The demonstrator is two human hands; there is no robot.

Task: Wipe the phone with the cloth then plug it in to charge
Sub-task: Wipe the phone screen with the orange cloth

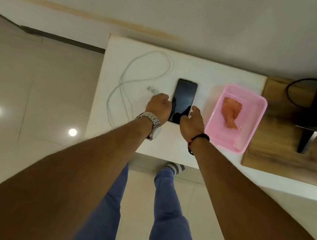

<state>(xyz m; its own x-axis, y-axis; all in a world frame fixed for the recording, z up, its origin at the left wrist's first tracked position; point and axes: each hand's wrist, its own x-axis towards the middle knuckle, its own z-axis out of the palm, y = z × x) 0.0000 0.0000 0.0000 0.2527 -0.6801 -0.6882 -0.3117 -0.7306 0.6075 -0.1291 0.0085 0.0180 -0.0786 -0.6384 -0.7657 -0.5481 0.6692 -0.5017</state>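
phone (183,101): lying mid-table (201,73)
charger (149,90): lying left of phone
basket (257,114): sitting right of phone
cloth (230,114): lying in basket

White table (180,147) is seen carrying phone (183,99), white charger (151,92) with looped cable (140,72), pink basket (254,121), wooden board (272,149).

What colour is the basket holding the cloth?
Pink: the basket shows best in the head view, right of the phone.
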